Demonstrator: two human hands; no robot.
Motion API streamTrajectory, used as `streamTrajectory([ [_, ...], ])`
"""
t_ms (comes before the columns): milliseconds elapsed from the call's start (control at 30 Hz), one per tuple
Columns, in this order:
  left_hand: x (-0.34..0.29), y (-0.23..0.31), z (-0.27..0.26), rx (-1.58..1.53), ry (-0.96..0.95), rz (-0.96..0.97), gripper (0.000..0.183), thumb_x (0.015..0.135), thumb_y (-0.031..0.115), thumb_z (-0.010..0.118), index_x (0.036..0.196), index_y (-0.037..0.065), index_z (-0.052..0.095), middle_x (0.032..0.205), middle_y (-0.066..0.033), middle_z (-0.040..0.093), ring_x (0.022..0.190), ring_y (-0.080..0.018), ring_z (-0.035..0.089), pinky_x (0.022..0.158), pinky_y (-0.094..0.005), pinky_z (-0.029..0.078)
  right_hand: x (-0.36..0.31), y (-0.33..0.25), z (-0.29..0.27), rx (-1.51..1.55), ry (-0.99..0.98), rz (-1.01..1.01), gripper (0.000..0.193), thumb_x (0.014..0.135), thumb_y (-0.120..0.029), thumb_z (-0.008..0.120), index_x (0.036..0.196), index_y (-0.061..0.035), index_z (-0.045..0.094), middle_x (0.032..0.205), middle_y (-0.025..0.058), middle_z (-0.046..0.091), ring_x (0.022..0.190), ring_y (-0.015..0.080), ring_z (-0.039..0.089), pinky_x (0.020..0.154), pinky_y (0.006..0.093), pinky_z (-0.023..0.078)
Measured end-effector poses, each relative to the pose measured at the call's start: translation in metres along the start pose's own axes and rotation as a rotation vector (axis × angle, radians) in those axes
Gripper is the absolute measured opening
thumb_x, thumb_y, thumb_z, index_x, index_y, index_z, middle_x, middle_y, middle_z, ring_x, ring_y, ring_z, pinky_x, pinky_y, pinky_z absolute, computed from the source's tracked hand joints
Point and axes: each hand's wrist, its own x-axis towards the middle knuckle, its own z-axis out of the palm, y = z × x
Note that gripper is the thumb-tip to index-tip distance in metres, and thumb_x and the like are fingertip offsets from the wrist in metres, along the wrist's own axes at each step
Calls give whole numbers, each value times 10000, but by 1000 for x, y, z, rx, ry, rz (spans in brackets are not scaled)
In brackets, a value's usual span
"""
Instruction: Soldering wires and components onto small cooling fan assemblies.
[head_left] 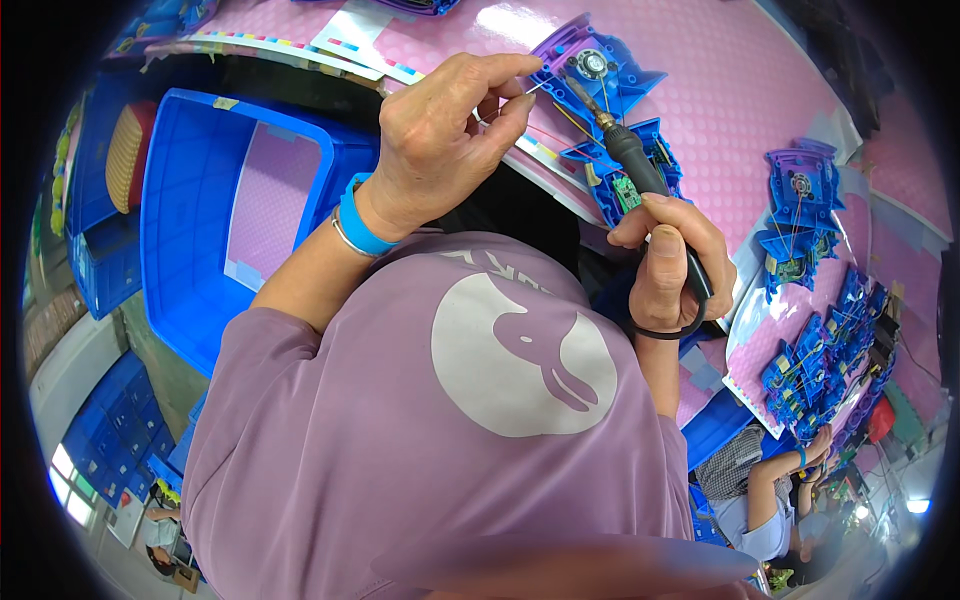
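My right hand (672, 262) grips a soldering iron (630, 152) by its black handle, and its metal tip points up and left at a blue and purple plastic shell (632, 82). A round speaker (593, 65) sits in that shell. Between thumb and forefinger, my left hand (435, 135) pinches a thin silvery wire (537, 87), its end close to the iron's tip. Whether tip and wire touch is too small to tell. Thin wires run from the shell to a second blue shell part (660, 150) with a green circuit board (626, 193), partly behind the iron.
A large blue bin (180, 230) stands at my left, below the pink-covered table (720, 60). To the right lie another blue shell (800, 185) with a speaker and a pile of similar parts (825, 350). Another person's hand (818, 445) is by that pile.
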Motion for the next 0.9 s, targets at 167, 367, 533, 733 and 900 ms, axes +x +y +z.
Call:
streamTrajectory([
  [167,-1,-2,0,-4,-20,-1,360,762,-61,775,1097,41,691,804,-33,692,662,-83,654,498,-190,500,1,0,-1,-13,-6,-2,128,877,-24,625,952,59,687,698,114,688,574,170,676,543,262,523],
  [367,2,-3,2,-9,-36,4,361,764,-55,771,1103,42,691,796,-25,692,649,-80,648,499,-193,493,0,1,-2,-17,-5,8,128,875,-32,630,951,55,687,695,114,688,572,169,674,540,262,521],
  [533,4,-2,4,1,-13,16,322,766,-61,729,1065,46,679,738,-12,618,560,-89,591,496,-218,483,0,-1,-3,14,2,20,126,872,-30,631,944,58,687,693,116,688,570,171,674,537,262,518],
  [733,4,-2,5,-26,-18,-6,310,765,-56,734,1053,51,690,747,-11,629,562,-85,591,494,-224,484,1,-3,-5,-59,-79,3,231,964,-128,577,1054,71,651,691,156,659,586,180,627,542,273,509],
  [900,1,0,-1,-122,16,-210,258,791,-28,752,1030,53,704,804,6,665,603,-46,590,513,-181,462,2,-3,-5,-62,-80,8,232,965,-132,579,1052,69,656,688,150,660,581,172,624,529,270,501],
])
